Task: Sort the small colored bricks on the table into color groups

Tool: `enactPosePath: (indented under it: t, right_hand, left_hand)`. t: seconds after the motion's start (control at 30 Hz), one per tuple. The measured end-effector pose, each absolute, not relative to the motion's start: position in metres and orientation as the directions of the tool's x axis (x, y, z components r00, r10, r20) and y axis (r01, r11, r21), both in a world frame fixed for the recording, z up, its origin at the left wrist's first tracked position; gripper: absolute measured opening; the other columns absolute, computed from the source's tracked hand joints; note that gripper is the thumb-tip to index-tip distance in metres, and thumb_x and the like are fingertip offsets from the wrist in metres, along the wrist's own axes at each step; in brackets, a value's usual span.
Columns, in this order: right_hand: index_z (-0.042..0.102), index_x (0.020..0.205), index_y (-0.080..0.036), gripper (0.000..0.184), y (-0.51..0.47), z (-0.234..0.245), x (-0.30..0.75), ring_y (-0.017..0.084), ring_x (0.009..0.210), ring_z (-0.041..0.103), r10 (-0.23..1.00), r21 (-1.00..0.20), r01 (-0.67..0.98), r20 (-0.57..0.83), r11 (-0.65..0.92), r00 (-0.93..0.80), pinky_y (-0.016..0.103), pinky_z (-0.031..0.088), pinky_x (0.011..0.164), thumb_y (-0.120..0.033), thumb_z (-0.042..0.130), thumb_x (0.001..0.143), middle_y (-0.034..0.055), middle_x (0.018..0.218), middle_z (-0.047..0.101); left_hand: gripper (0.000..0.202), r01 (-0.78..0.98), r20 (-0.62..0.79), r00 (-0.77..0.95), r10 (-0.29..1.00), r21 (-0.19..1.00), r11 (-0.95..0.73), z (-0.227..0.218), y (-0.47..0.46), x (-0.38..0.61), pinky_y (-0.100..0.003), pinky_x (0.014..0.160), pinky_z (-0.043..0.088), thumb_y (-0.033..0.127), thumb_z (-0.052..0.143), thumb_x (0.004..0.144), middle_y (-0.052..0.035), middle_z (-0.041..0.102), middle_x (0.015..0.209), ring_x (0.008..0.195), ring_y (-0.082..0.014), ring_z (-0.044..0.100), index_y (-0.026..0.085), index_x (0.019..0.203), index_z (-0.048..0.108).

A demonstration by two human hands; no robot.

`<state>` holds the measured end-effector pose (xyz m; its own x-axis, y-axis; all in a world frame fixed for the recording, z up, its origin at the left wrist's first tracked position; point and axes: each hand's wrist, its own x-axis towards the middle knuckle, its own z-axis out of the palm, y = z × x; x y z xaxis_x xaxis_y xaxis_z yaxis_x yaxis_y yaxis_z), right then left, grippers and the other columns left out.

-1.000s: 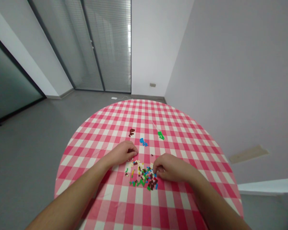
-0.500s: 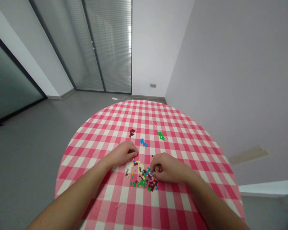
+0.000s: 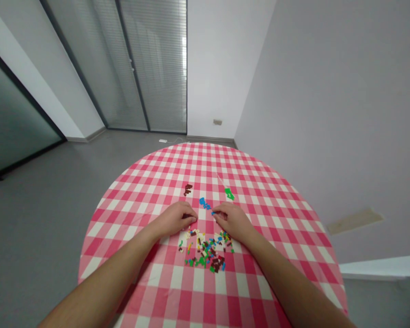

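Observation:
My right hand has its fingertips pinched on a small blue building brick, just at the near right end of a small blue brick pile. My left hand rests on the cloth with its fingers curled together; what they hold, if anything, is hidden. Between and below both hands lies a loose heap of mixed bricks in green, brown, blue, white and yellow. Farther off are a small brown brick pile on the left and a green brick pile on the right.
A red and white checked cloth covers the round table. Beyond its far edge, a white power strip with a cord lies on the grey floor. A grey wall stands to the right, glass panels behind.
My right hand has moved from the mixed heap up and away to the blue pile, carrying a blue brick. More of the heap's right side now shows. My left hand stays put.

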<state>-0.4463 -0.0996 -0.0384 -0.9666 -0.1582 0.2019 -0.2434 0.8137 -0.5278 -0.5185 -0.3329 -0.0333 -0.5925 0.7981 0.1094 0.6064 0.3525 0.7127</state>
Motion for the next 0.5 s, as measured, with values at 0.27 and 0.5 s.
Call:
enactPosePath:
  t: [0.27,0.5]
  right_hand:
    - [0.073,0.09,-0.017,0.024,-0.099,-0.0382,-0.4422,0.02,0.09,0.064,-0.252,-0.489,-0.341,0.239,0.803,-0.938,0.031,0.05,0.083,-0.008,0.053,0.08,0.0075,0.094,0.071]
    - [0.072,0.107,-0.015,0.034,-0.1027,-0.0357,-0.4406,0.021,0.1,0.061,-0.307,-0.444,-0.358,0.185,0.822,-0.934,0.033,0.05,0.089,-0.008,0.047,0.084,0.011,0.111,0.065]
  left_hand:
    - [0.019,0.626,0.115,-0.574,0.811,0.7,0.343,-0.0313,-0.332,-0.5191,-0.034,0.079,0.046,0.017,0.056,0.087,-0.004,0.071,0.08,0.081,-0.0193,0.061,0.023,0.081,0.073]
    - [0.018,0.596,0.093,-0.611,0.786,0.708,0.379,-0.0323,-0.3325,-0.5183,-0.034,0.083,0.047,0.017,0.057,0.087,-0.0046,0.072,0.088,0.087,-0.02,0.062,0.023,0.09,0.073]
